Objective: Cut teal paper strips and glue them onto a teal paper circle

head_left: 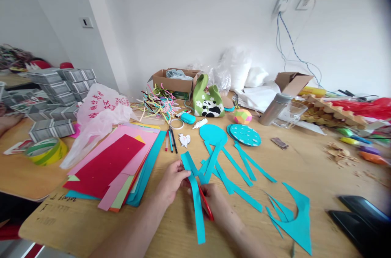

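Near the front centre of the table, my left hand pinches a blue paper strip between thumb and fingers. The strip hangs toward the front edge. My right hand is closed around red scissors, whose blades are mostly hidden behind the strip and my fingers. Just beyond both hands lie more blue strips and a round blue paper piece. Curved blue offcuts rest to the right of my right hand.
Coloured paper sheets are stacked at the left, beside a plastic bag and yellow tape. Pens, white-dotted blue discs, a green panda bag and a steel bottle stand or lie farther back. Phones lie right.
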### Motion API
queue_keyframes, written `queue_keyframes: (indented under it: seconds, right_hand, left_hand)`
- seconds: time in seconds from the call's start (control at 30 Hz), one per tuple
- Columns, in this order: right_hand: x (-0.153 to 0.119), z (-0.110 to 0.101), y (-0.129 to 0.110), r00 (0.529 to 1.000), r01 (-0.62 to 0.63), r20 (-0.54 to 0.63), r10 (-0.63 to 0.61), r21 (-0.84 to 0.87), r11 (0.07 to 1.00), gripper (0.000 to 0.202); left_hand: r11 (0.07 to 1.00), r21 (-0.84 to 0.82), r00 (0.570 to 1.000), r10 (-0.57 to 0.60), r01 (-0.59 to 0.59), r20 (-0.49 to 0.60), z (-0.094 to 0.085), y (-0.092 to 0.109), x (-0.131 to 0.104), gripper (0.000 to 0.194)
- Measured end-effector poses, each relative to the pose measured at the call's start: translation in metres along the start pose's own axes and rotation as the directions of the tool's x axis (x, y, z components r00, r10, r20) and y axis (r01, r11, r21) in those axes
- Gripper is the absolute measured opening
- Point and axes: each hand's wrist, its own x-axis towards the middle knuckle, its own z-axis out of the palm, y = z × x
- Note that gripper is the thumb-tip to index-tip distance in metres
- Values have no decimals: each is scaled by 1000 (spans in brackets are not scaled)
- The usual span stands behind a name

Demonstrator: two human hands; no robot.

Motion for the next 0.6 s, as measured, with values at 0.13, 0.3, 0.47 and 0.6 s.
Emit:
queue_keyframes:
  seconds: [0.13, 0.3, 0.47, 0.6]
  right_hand:
    - [0, -2, -1, 1000, -3, -20, 3, -25, 1000, 45]
    - [1, -1, 0, 1000, -2, -25, 1, -46, 999, 44]
    - [3, -2, 4, 995, 76, -59, -81, -70, 995, 43]
    - [5, -2, 8, 994, 91, -48, -94, -62, 994, 43]
  left_hand:
    - [1000, 12, 999, -10, 9, 32, 0, 0, 0, 25]
    - [1000, 7, 999, -22, 22, 39, 2, 2, -2, 27]
    - [1000, 17, 1000, -19, 19, 23, 1, 3, -2, 25]
    - [997, 71, 998, -20, 24, -58, 0, 2, -1, 20]
